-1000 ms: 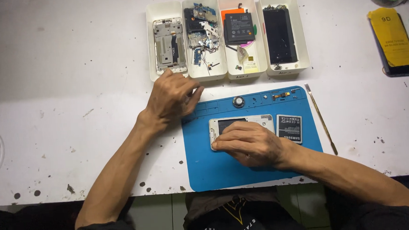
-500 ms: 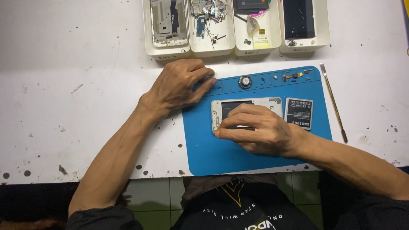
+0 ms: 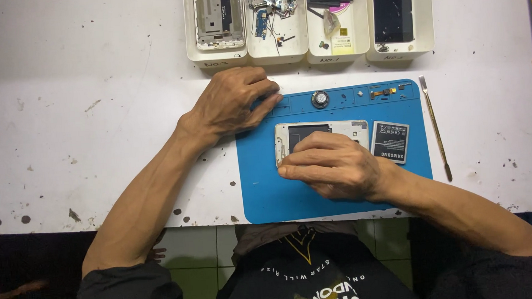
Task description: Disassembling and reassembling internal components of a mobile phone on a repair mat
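A white phone (image 3: 344,128) with its back cover off lies face down on a blue work mat (image 3: 268,192). My right hand (image 3: 333,164) lies over the phone's lower half, fingers pointing left and pressing on its frame. To the right of the phone, on the mat, rests a dark flat battery (image 3: 390,141). My left hand (image 3: 230,103) rests palm down on the mat's upper left corner, its fingertips on the mat's top strip, with nothing seen in it.
Several white trays (image 3: 217,56) with phone parts line the back of the white table. A round speaker part (image 3: 320,99) and small bits sit on the mat's top strip. A thin metal pry tool (image 3: 436,125) lies right of the mat. The table's front edge runs just below the mat.
The view has tilted down, so the trays sit higher in frame and more of my lap shows. Both hands stay almost where they were.
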